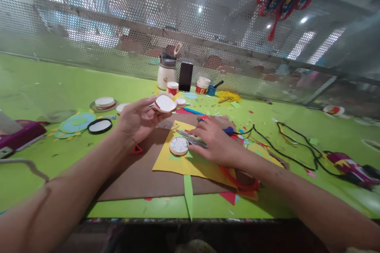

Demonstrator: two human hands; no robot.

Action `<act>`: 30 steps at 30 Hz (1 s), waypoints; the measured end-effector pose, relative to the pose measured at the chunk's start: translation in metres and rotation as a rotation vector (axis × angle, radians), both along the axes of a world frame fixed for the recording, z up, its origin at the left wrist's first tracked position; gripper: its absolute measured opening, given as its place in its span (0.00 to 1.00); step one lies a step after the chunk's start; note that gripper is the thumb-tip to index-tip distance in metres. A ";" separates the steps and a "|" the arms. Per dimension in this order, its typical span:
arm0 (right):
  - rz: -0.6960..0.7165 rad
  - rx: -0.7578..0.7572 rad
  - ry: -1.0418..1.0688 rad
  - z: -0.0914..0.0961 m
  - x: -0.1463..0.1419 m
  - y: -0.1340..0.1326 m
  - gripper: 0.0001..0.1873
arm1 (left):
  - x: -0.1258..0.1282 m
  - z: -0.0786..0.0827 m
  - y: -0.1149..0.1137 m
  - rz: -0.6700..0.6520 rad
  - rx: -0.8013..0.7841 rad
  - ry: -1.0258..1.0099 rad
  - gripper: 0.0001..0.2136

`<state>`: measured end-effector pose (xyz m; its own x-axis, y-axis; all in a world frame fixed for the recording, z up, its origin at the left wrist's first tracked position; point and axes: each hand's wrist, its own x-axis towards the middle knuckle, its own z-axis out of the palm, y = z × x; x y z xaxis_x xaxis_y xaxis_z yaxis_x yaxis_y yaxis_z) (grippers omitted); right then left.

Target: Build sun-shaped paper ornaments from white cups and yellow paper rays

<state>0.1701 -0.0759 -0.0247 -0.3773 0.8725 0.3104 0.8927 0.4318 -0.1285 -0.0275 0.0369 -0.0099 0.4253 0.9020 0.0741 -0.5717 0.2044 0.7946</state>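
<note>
Brown cardboard (130, 184) nearest, probably shielding tabletop (118, 208). Yellow paper (164, 162) on it, patterned disc (179, 146) flat on top. Right hand (212, 138) beside disc, palm down, fingers curved over slim metallic tool (198, 142); can't tell if gripping. Left hand (139, 116) raised farther out, pinching white disc (165, 103) by rim, face tilted toward wearer, likely for viewing. Phone (185, 77) upright behind, beside bottle (166, 74).

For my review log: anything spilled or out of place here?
Paper scraps litter the green table, looking untidy; the white-and-red tub at far right appears tipped over, unlike the upright tub by the bottle.
</note>
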 end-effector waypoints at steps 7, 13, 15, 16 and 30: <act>-0.016 -0.141 -0.169 0.001 -0.024 0.010 0.32 | -0.002 0.005 -0.007 -0.019 -0.009 -0.044 0.06; -0.055 -0.174 -0.065 -0.011 -0.028 0.013 0.25 | -0.003 0.007 -0.010 -0.038 0.004 -0.051 0.07; -0.057 -0.194 0.020 -0.014 -0.027 0.012 0.26 | -0.003 0.006 -0.009 -0.042 0.012 -0.058 0.06; -0.054 -0.198 0.067 -0.014 -0.027 0.011 0.26 | -0.003 0.006 -0.009 -0.047 0.016 -0.059 0.06; -0.265 -0.108 0.289 0.002 0.002 0.007 0.21 | -0.003 0.003 -0.007 -0.056 0.023 -0.017 0.06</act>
